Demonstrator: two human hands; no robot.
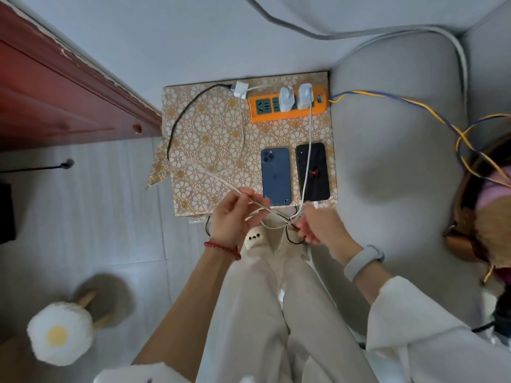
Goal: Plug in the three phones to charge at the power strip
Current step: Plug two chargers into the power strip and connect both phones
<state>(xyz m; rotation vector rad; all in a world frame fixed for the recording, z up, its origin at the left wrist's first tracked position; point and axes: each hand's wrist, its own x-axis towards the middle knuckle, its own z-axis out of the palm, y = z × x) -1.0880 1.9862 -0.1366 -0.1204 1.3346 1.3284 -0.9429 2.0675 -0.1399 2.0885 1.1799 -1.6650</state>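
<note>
An orange power strip (287, 113) lies at the back of a gold-patterned stand (210, 134), with two white chargers (295, 98) plugged into it. A third white charger (240, 89) lies loose to its left, a black braided cable running from it. A blue phone (276, 176) and a black phone (312, 172) lie face down side by side near the stand's front edge. My left hand (235, 219) pinches a white cable end. My right hand (318, 225) grips tangled white and black cables just below the black phone. No third phone is visible.
A grey sofa cushion (395, 161) sits right of the stand, with a blue-and-yellow cord (414, 103) running across it. A red wooden door frame (69, 92) is on the left. A fluffy egg-patterned slipper (59, 334) rests on the floor at lower left. A brown bag (470, 217) is at far right.
</note>
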